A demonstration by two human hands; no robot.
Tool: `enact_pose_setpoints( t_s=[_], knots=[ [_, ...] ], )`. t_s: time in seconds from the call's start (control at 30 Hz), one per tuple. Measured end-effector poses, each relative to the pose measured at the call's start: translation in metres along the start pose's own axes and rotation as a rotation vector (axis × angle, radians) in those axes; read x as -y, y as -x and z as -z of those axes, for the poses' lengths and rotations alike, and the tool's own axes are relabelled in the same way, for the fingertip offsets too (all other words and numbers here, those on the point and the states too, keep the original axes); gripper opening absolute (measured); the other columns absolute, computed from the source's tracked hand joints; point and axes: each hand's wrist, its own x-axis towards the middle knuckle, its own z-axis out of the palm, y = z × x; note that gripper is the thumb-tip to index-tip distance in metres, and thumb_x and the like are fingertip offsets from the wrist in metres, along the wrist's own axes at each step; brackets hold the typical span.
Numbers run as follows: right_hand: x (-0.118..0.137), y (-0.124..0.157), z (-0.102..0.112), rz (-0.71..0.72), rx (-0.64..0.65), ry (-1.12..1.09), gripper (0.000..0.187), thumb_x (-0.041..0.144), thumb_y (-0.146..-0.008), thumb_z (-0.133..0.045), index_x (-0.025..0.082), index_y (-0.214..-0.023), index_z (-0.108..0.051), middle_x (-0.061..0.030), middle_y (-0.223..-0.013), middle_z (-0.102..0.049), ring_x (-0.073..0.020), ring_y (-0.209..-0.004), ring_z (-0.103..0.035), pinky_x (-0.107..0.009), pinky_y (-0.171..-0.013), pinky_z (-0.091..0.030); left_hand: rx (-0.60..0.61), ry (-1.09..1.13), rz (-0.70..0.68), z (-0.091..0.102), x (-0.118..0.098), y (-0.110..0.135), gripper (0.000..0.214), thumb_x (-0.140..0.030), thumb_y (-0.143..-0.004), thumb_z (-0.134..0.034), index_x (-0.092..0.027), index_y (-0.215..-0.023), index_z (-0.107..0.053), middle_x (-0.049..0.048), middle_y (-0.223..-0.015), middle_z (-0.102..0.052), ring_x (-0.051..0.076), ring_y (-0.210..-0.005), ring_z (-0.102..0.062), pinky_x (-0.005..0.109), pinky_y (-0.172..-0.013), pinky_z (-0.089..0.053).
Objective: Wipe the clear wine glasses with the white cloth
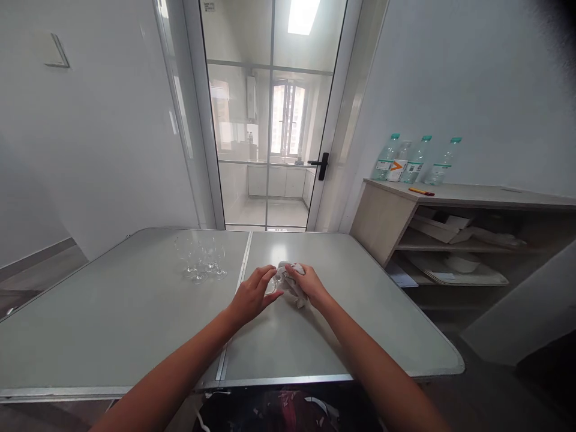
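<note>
My left hand [252, 294] is closed around a small clear glass [272, 284] over the middle of the grey folding table [135, 312]. My right hand [308, 285] grips a crumpled white cloth [291, 287] pressed against that glass. Both hands meet just right of the table's centre seam. Several empty stemmed glasses [201, 258] stand together on the table to the left of my hands, a short way off.
A glass door with a black handle [322, 165] stands behind the table. At the right a wooden shelf unit [450, 228] carries several water bottles [416, 159] and a pen. White walls lie on both sides.
</note>
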Motion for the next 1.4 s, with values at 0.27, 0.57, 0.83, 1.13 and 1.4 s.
enact_pose_setpoints(
  t_s=[0.27,0.57,0.83,1.13,1.4],
  knots=[
    [0.004,0.000,-0.001,-0.065,-0.014,-0.123,0.051,0.068,-0.073,-0.066,0.017,-0.065,-0.064,-0.0022,-0.058,-0.062,-0.0180,-0.060,-0.055,-0.027,-0.055,-0.041,-0.056,0.033,0.079,0.005,0.009,-0.003,0.048,-0.037,-0.097,-0.059,-0.022,-0.138,-0.041,0.0150,-0.126,-0.061,0.018,-0.091,-0.070,0.030,-0.069,-0.063],
    [0.008,-0.002,0.002,0.049,-0.071,-0.153,0.041,0.057,-0.077,-0.065,0.018,-0.086,-0.073,-0.0038,-0.085,-0.071,-0.0192,-0.078,-0.060,-0.026,-0.069,-0.045,-0.069,0.159,0.223,0.004,0.017,-0.001,0.044,-0.035,-0.098,-0.057,-0.025,-0.137,-0.040,0.0112,-0.127,-0.054,0.013,-0.085,-0.064,0.031,-0.072,-0.065],
    [-0.001,0.002,-0.004,0.034,0.011,-0.180,0.042,0.048,-0.066,-0.083,0.015,-0.089,-0.073,-0.0023,-0.074,-0.068,-0.0150,-0.063,-0.056,-0.026,-0.060,-0.043,0.006,0.182,0.098,-0.004,0.006,0.003,0.049,-0.036,-0.096,-0.061,-0.024,-0.139,-0.040,0.0136,-0.131,-0.056,0.015,-0.091,-0.068,0.032,-0.072,-0.066],
    [-0.001,0.002,-0.002,0.031,0.132,-0.220,0.041,0.036,-0.064,-0.082,0.015,-0.098,-0.074,-0.0019,-0.079,-0.068,-0.0148,-0.067,-0.057,-0.025,-0.061,-0.044,-0.045,0.160,0.055,0.000,0.004,0.002,0.052,-0.034,-0.096,-0.061,-0.022,-0.141,-0.039,0.0143,-0.131,-0.058,0.016,-0.094,-0.070,0.032,-0.075,-0.067],
    [0.007,-0.002,0.011,-0.163,0.018,-0.385,0.033,0.031,-0.056,-0.082,0.014,-0.082,-0.070,0.0001,-0.066,-0.063,-0.0130,-0.057,-0.054,-0.024,-0.055,-0.042,-0.086,0.119,0.062,0.003,0.005,0.002,0.055,-0.037,-0.096,-0.061,-0.024,-0.143,-0.036,0.0148,-0.130,-0.058,0.015,-0.085,-0.069,0.031,-0.069,-0.066]
  ],
)
